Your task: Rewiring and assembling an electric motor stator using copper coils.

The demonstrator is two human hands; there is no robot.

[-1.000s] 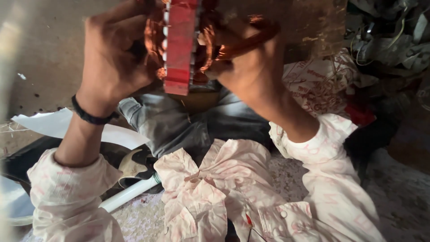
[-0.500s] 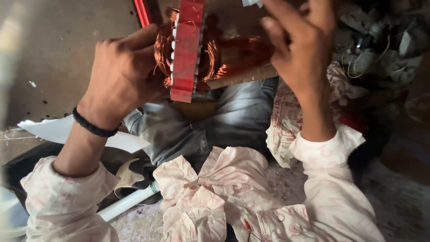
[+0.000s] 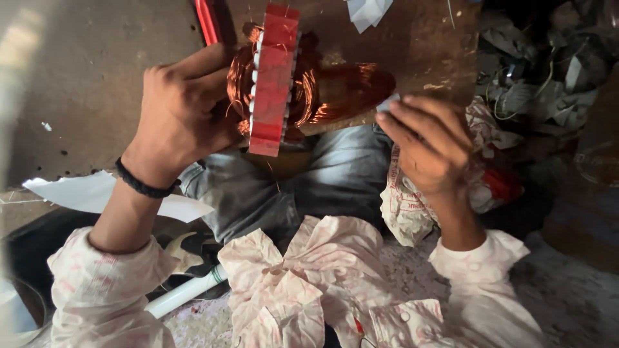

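Note:
A red ring-shaped motor stator [image 3: 274,80] with copper wire coils [image 3: 335,93] bulging from both faces stands on edge over my lap. My left hand [image 3: 184,119], with a black band at the wrist, grips it from the left side. My right hand [image 3: 432,145] hovers lower right of the coils, fingers slightly bent, holding nothing and not touching the stator. A brown board [image 3: 412,58] lies under and behind the stator.
A red rod [image 3: 207,19] juts up beside the stator. White paper scraps [image 3: 97,193] lie at left, a white pipe [image 3: 184,293] lower left. A printed cloth bag [image 3: 403,206] and a heap of tangled wires [image 3: 548,77] sit at right.
My right hand has let go of the coils and dropped down to the right. The left hand still grips the stator, which has shifted slightly rightward in view.

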